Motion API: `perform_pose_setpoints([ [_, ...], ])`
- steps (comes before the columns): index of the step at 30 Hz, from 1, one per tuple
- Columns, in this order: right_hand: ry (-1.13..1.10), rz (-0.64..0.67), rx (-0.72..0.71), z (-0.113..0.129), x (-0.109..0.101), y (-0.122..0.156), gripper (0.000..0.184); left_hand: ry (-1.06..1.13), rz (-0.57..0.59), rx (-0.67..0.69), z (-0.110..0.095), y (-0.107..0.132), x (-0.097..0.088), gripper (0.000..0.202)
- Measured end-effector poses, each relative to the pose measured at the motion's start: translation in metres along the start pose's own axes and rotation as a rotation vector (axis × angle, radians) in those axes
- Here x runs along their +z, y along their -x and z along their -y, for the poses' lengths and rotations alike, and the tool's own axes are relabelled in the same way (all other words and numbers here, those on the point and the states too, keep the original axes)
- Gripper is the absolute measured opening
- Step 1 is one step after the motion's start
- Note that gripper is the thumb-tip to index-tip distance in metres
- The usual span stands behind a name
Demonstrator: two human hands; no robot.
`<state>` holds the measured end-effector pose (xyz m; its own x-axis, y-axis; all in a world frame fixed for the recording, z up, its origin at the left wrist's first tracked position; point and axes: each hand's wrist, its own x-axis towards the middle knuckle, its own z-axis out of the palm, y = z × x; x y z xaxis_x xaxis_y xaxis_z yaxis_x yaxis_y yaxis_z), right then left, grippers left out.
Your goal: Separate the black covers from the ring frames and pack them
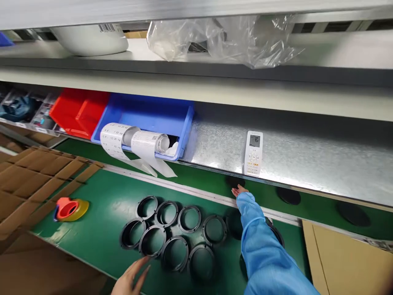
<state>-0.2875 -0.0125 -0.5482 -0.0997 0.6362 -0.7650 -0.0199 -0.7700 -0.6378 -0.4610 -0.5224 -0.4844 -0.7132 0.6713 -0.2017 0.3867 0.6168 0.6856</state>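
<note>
Two rows of black plastic rings (189, 218) lie on the green work surface, several in each row. My left hand (132, 277) is at the lower edge of view beside the front row, thumb and fingers apart, with a fingertip close to one ring (152, 241). Whether it touches that ring I cannot tell. My right hand (240, 190), in a blue sleeve (260, 241), reaches under the front edge of the metal shelf. Its fingers are stretched out near a dark round disc (235, 181), and nothing shows in them. The sleeve covers part of the rings at the right.
More dark discs (288, 196) lie along the back strip. On the shelf are a white remote control (253, 153), a blue bin (147, 107) with label rolls (147, 141), and a red bin (78, 110). Cardboard dividers (37, 176), a tape dispenser (70, 209) and cardboard (353, 258) flank the surface.
</note>
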Motion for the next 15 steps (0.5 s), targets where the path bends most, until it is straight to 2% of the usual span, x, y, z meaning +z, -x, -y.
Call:
perform_pose_setpoints([
  [2,-0.068,0.116,0.012,-0.010,0.014,0.020,0.021,0.112,0.018,-0.076,-0.028,0.002,0.005,0.031],
  [4,-0.113,0.256,0.041,-0.030,0.023,0.053,0.023,0.289,0.056,-0.157,-0.058,-0.002,0.010,0.035],
  [7,-0.120,0.478,0.112,-0.075,0.024,0.123,0.018,0.712,0.135,-0.237,-0.099,-0.014,0.019,0.048],
  [9,-0.106,0.640,0.160,-0.110,0.020,0.175,0.023,1.052,0.180,-0.244,-0.118,-0.021,0.025,0.062],
  [12,-0.067,0.861,0.194,-0.155,0.012,0.244,0.038,1.467,0.356,-0.224,-0.130,-0.025,0.028,0.075],
  [15,0.073,0.958,0.133,-0.183,0.013,0.288,0.048,1.674,0.422,-0.186,-0.125,-0.019,0.022,0.076],
])
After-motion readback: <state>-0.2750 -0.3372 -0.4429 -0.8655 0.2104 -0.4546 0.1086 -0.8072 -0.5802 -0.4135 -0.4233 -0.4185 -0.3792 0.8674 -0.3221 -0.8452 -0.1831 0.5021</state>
